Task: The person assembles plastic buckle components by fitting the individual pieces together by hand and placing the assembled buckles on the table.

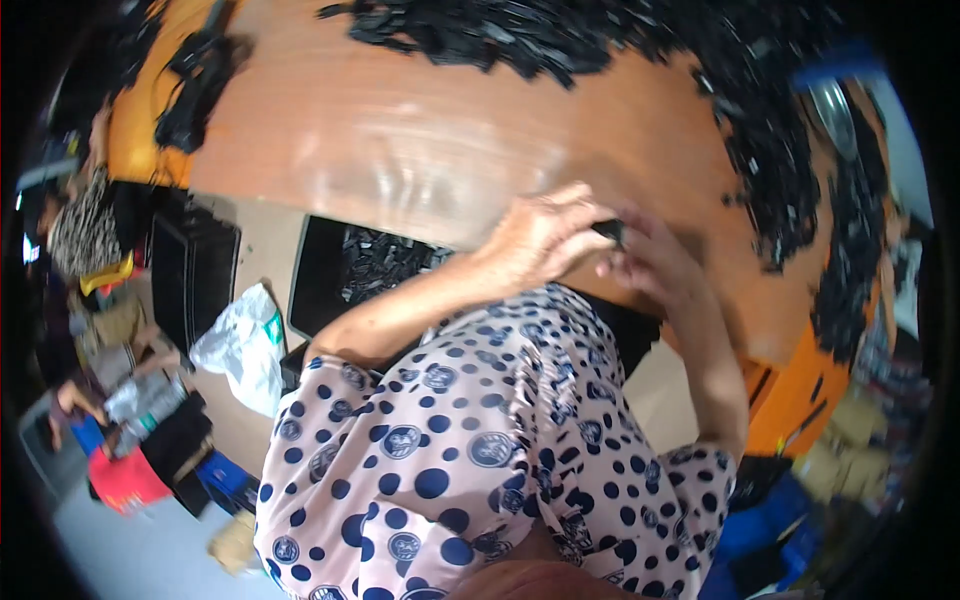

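Observation:
My left hand [543, 236] and my right hand [652, 252] meet above the near edge of the brown tabletop [440, 130]. Between their fingertips is a small black piece [608, 232], pinched from both sides. Its exact kind is too small to make out. Beyond my hands, a long heap of flat black strips [480, 35] lies along the far side of the table. The heap curves round to the right, where more black strips [770, 190] lie.
Below the table edge, by my left forearm, a black bin [318, 270] holds many small black pieces [385, 262]. A white plastic bag [243, 345] and another black crate [190, 270] stand further left. Other people [90, 225] sit at the far left. Orange drawers [800, 395] are at the right.

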A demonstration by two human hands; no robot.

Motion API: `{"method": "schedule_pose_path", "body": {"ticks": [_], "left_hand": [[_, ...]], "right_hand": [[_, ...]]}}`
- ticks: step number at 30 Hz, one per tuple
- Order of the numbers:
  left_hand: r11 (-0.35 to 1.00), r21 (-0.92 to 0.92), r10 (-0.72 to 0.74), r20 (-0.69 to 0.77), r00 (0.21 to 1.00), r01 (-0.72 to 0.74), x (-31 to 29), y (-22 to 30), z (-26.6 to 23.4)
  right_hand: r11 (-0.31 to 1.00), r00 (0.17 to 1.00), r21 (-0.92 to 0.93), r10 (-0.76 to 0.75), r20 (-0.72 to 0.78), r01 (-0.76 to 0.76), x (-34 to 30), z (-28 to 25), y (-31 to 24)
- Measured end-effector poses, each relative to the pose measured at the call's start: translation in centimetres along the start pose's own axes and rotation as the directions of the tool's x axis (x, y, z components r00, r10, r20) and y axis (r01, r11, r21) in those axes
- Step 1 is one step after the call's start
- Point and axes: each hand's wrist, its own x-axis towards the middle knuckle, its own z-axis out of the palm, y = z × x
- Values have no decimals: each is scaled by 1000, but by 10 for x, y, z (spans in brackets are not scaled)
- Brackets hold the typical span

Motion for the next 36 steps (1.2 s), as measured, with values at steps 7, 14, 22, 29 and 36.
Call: {"method": "schedule_pose_path", "body": {"ticks": [7,14,22,29,36], "left_hand": [[434,-895,-279,-28,960,101,-17,-5,-3],[346,-921,-361,49,931,182,-24,-13,-51],[881,379,134,-772,621,282,43,-174,-257],[481,835,50,-330,943,267,43,-234,-345],[573,790,54,-301,952,217,48,-215,-281]], "right_hand": [[998,952,8,-64,298,65,17,60,-14],[992,994,-61,-108,-14,107,62,109,-9],[815,954,-558,-271,-127,157,32,67,-7],[213,555,-969,-794,-248,-127,-49,-40,-28],[43,428,-885,-864,-266,-464,-105,-85,-62]]}}
